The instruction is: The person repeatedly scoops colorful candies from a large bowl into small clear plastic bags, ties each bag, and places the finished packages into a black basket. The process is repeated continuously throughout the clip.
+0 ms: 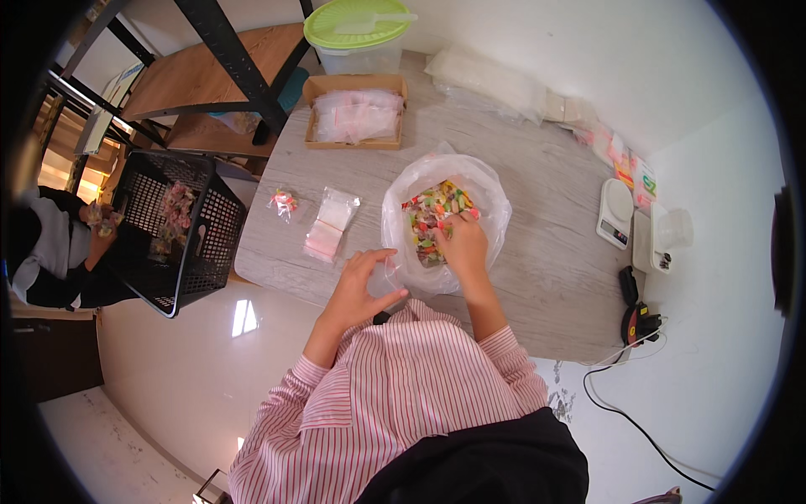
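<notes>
My left hand (pixel 360 285) holds a small clear zip bag (pixel 383 280) between thumb and fingers at the table's front edge. To its right stands a large white plastic bag (pixel 497 211) with its rim rolled open. Wrapped candies (pixel 434 205) in many colours fill its bottom. My right hand (pixel 465 242) reaches into this bag, fingertips down among the candies; whether they pinch one is hidden. Left of the large bag lies a banded stack of clear zip bags (pixel 332 223). Farther left is a small filled candy packet (pixel 284 201).
A cardboard box (pixel 356 144) of zip bags and a green-lidded tub (pixel 359 38) stand at the back. A kitchen scale (pixel 615 213), trays (pixel 655 239) and a power strip (pixel 636 324) line the right. At left, another person's hands (pixel 101 233) hold packets beside a black basket (pixel 211 252).
</notes>
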A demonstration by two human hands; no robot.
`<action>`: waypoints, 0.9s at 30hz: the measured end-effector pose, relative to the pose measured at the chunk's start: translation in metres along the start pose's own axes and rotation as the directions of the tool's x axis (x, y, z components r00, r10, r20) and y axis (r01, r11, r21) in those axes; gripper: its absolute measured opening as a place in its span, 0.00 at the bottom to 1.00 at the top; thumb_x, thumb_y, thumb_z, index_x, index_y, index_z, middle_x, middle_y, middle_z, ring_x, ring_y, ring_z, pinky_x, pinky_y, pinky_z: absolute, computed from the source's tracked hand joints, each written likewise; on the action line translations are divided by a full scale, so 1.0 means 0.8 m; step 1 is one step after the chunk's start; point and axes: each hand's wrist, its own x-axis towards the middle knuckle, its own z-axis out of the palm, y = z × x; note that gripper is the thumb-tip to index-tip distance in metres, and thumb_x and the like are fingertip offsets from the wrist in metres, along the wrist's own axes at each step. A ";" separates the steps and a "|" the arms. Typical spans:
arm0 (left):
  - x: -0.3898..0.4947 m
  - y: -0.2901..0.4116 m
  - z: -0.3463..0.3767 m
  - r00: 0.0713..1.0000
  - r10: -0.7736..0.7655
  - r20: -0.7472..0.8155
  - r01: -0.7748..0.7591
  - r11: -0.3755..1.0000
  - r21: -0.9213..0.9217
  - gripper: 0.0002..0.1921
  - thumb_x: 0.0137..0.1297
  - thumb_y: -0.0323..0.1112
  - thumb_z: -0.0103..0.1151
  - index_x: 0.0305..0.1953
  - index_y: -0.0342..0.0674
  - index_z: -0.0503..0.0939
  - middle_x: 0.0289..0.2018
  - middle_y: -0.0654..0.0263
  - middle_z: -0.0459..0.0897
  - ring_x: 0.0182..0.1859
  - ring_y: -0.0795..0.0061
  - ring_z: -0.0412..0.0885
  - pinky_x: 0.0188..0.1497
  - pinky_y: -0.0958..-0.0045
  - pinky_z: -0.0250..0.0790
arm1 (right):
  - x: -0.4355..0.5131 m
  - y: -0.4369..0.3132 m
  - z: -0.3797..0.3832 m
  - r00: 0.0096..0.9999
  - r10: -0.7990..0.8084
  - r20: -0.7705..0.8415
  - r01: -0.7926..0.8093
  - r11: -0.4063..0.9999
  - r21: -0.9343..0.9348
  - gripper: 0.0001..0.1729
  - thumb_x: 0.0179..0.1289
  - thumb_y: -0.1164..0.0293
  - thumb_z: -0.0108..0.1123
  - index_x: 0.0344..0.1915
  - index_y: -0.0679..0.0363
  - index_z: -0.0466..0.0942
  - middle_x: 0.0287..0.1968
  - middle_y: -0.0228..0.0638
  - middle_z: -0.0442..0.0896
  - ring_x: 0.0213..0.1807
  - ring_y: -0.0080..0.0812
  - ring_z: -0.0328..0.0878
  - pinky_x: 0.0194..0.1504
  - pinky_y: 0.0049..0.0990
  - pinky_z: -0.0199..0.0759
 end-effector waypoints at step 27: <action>0.018 -0.005 0.017 0.984 0.121 -0.129 -0.123 0.992 -0.009 0.27 0.46 0.41 0.70 0.49 0.43 0.74 0.38 0.70 0.79 0.44 0.69 0.73 0.53 0.66 0.56 | -0.012 -0.002 -0.053 0.995 -0.065 -0.076 0.086 0.945 0.317 0.12 0.53 0.76 0.62 0.40 0.64 0.78 0.32 0.42 0.80 0.34 0.37 0.79 0.36 0.29 0.71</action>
